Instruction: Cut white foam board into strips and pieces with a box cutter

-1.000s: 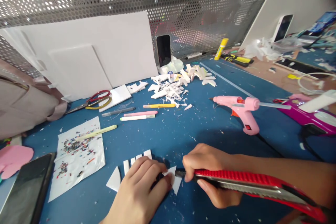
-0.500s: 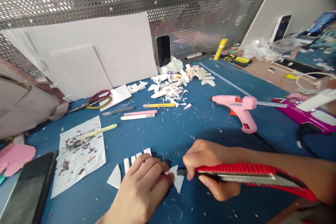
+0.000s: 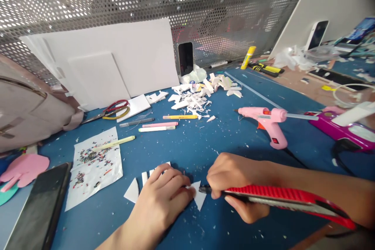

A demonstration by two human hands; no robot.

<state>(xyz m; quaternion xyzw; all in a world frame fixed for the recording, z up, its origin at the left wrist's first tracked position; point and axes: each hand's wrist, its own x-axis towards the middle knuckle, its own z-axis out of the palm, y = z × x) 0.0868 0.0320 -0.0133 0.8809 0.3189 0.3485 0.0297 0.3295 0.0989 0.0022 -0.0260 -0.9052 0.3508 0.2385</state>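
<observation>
My right hand [image 3: 234,185] is wrapped round a red utility knife [image 3: 281,197]. The knife's dark tip lies against a small white triangular piece of foam board [image 3: 200,195]. My left hand [image 3: 164,197] presses that piece onto the blue table with its fingertips, hiding part of it. Several white foam strips [image 3: 144,177] stick out from behind the left hand, mostly covered by its fingers. Left of them lies another white foam triangle [image 3: 132,191], apart from the hand.
A pink glue gun [image 3: 263,117] lies to the right, its cord trailing near my forearm. Beyond are markers [image 3: 159,125], foam scraps [image 3: 193,99] and scissors [image 3: 115,111]. A littered paper [image 3: 111,175] and a phone [image 3: 41,203] lie left. White boards [image 3: 149,54] lean at the back.
The scene has shifted slightly rightward in view. My left hand covers more of the strips. The knife has tilted a little, its tip still at the triangular piece.
</observation>
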